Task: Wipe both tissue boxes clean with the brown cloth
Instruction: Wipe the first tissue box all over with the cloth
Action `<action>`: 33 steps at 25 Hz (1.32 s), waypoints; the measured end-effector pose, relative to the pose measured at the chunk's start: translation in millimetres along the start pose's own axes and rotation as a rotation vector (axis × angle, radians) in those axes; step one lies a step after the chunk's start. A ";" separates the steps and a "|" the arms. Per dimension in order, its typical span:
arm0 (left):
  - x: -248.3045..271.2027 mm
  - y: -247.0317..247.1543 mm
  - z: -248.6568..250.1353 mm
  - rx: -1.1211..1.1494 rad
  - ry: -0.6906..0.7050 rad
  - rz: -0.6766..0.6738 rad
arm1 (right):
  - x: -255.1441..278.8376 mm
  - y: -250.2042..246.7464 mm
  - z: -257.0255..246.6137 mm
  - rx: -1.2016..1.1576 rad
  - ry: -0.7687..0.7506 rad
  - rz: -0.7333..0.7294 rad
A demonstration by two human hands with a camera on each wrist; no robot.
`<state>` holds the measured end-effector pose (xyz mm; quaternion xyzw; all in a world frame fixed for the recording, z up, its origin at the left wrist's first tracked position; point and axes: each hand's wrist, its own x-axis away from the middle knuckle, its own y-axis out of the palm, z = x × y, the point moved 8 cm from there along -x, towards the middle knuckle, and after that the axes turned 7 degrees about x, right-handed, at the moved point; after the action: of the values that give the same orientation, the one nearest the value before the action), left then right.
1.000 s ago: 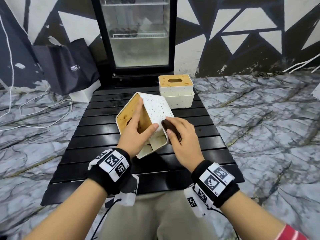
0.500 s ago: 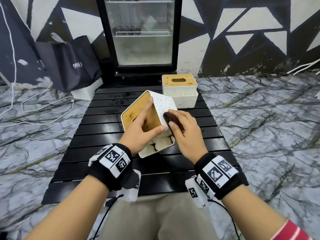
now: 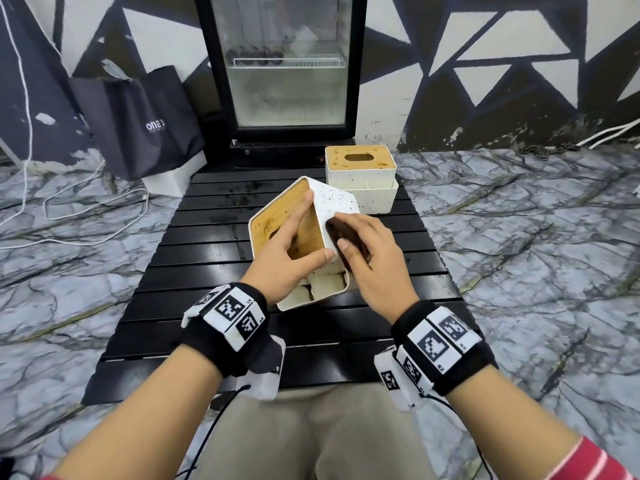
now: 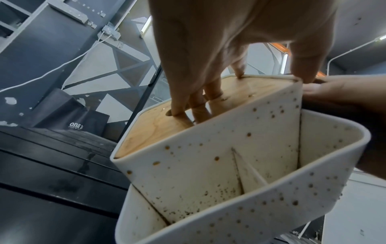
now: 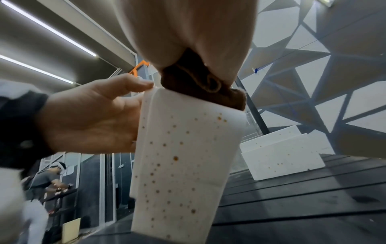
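A white speckled tissue box [image 3: 334, 206] [image 4: 194, 156] [image 5: 183, 156] with a wooden lid stands tilted on its edge on the black slatted table [image 3: 194, 271]. My left hand [image 3: 294, 251] [image 4: 208, 49] grips it, fingers on the lid and in its slot, thumb on the edge. My right hand [image 3: 367, 258] holds the bunched brown cloth [image 3: 337, 233] [image 5: 200, 84] and presses it on the box's speckled side near the upper edge. A second tissue box [image 3: 362, 174] [image 5: 279, 148] stands upright at the table's far end.
A glass-door fridge [image 3: 287, 64] stands behind the table. A black bag [image 3: 145, 123] and white cables [image 3: 86, 209] lie on the marble floor to the left. In the right wrist view another person [image 5: 48, 180] is far off.
My right hand has slid the brown cloth up the box's speckled side, toward its upper edge. My left hand keeps the same grip; the view has shifted slightly.
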<state>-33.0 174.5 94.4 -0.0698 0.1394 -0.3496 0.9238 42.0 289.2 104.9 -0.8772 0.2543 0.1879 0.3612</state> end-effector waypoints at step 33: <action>0.8 -17.0 -10.9 0.153 -0.040 0.090 | -0.6 11.4 3.6 0.052 0.027 0.025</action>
<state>-46.4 161.0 87.8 0.0003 0.0967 -0.3160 0.9438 34.4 285.1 96.7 -0.8667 0.2750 0.1741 0.3779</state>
